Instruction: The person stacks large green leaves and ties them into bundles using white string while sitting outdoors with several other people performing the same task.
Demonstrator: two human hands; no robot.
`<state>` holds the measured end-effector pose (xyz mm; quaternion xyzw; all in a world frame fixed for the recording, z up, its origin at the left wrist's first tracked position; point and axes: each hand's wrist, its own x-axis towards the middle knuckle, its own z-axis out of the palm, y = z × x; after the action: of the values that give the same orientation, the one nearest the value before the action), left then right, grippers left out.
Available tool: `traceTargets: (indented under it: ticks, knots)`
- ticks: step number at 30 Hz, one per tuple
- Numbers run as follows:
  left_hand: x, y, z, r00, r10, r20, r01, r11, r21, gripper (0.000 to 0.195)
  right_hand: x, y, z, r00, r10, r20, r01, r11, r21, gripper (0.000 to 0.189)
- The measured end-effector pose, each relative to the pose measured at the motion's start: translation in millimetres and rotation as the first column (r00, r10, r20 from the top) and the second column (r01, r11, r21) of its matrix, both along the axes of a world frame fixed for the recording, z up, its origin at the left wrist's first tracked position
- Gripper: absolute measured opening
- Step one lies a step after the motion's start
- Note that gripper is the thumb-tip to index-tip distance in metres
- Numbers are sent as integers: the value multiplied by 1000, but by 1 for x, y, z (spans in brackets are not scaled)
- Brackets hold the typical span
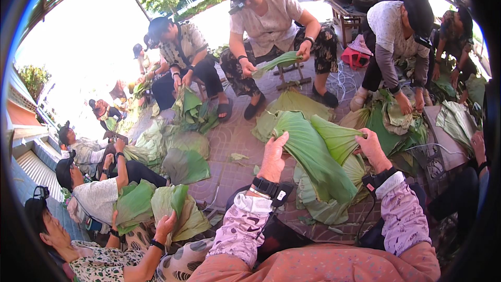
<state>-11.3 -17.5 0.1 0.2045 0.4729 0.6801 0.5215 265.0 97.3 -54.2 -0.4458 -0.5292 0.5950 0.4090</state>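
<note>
Between my two hands hangs a large green leaf (pixel 317 156), folded and ribbed, perhaps a lotus leaf. My left hand (pixel 274 156) pinches its upper left edge. On the right, my right hand (pixel 372 148) grips the gathered end of a lighter green leaf part (pixel 338 137); whether this is the same leaf or a second one, I cannot tell. Below them, a pile of leaves (pixel 325 213) lies on the paving in front of my knees. Further forward, broad yellowish leaves (pixel 299 103) are spread on the ground. Both wrists wear dark straps with small devices.
Several people sit around, handling leaves. Across from me a person (pixel 266 19) holds a green leaf; another (pixel 399 39) bends over a leaf heap (pixel 399 125). At the lower left a person (pixel 78 250) sits close by. A red bag (pixel 355 58) and white cable (pixel 343 82) lie ahead.
</note>
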Motion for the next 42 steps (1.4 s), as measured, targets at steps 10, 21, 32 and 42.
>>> traceTargets:
  ticks: [10,21,32,42]
  knots:
    - [-50,-36,19,979,193,57,-200,965,168,31,-1,-25,-12,828,106,-550,-242,953,-181,24]
    - [-85,-25,21,942,323,87,-332,934,133,33,0,23,-155,879,-131,-458,-132,857,-498,23]
    - [-70,-34,32,943,332,-5,-330,939,102,34,43,-22,-245,949,-223,224,314,751,-581,23]
    - [-56,-23,30,953,303,-30,-299,950,85,34,98,10,-378,645,-308,699,570,803,-172,11]
